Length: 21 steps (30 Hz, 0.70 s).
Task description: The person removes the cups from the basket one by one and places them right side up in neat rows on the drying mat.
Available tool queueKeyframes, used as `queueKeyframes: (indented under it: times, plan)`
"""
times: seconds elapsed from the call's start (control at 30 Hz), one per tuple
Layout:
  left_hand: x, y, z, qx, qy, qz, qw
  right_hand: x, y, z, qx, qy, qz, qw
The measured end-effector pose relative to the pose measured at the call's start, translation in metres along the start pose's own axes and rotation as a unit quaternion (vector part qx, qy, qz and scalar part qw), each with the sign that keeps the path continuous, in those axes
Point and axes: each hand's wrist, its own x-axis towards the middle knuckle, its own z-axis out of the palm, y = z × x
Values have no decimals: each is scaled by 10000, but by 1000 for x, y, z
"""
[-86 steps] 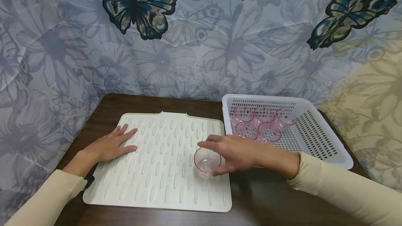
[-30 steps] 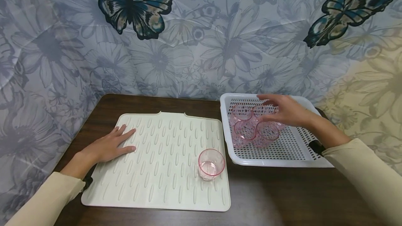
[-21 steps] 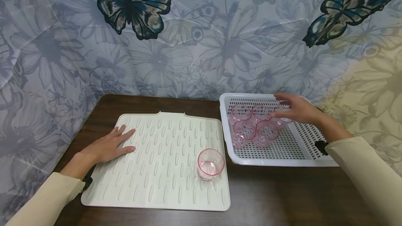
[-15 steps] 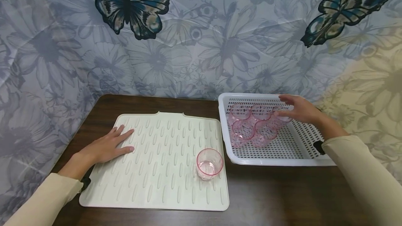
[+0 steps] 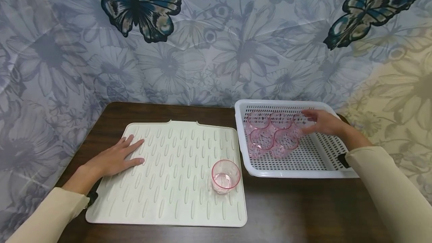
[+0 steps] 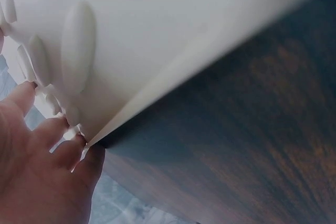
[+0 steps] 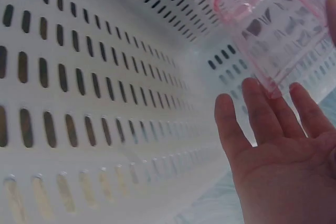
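My left hand lies flat with spread fingers on the left edge of the cream ridged drying mat. In the left wrist view its fingertips are at the mat's border. My right hand is inside the white plastic basket, at the rear right pink glass. In the right wrist view, straight fingers reach the lower side of that clear pink-rimmed glass, and the thumb shows at the frame's right edge. Another pink-rimmed glass stands upright on the mat's right side.
Several more pink glasses stand close together in the basket's left half. The dark wooden table holds mat and basket side by side. Behind it hangs a butterfly-printed cloth.
My right hand set a glass on the mat, let go, and moved into the basket. Its fingers then came down around the rear right glass. The left hand stayed on the mat.
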Motion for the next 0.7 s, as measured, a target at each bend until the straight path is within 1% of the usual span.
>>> queueKeyframes:
  times: [0.1,0.23,0.33,0.43,0.53,0.63,0.7]
  plan:
    - [0,0,0,7,28,9,10000,-1,1,1,16,26,9,10000]
    - [0,0,0,-28,31,24,10000,-2,2,1,-203,199,23,9996]
    - [0,1,0,-38,24,28,10000,-4,-1,-1,-359,338,170,9986]
    - [0,1,0,-43,21,17,10000,-7,-8,-5,-461,517,422,9967]
    - [0,1,1,-37,22,6,10000,-9,-16,-10,-511,769,593,9940]
    - [0,2,0,-30,14,-6,10000,-10,-22,-13,-548,1132,625,9901]
    - [-1,2,0,-35,16,-5,10000,-10,-26,-14,-595,1455,586,9858]
